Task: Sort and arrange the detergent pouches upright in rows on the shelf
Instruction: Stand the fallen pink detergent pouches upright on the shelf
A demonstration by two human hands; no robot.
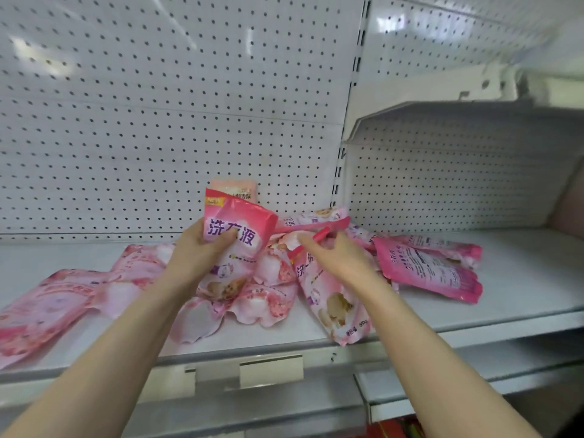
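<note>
Several pink detergent pouches lie in a loose heap (268, 298) on the white shelf (521, 279). My left hand (196, 251) grips one pink pouch (240, 235) with purple lettering and holds it upright above the heap. My right hand (335, 254) rests on another pouch (331, 298) lying flat near the front edge, its fingers curled at that pouch's top edge. One pouch (234, 189) stands upright against the pegboard behind. Another pouch (429, 270) lies back side up to the right.
Pale pink pouches (47, 305) sprawl flat along the shelf's left part. The white pegboard back wall (158, 121) rises behind. A higher shelf (442, 118) overhangs the right bay. A price-tag holder (271, 371) sits on the shelf's front lip.
</note>
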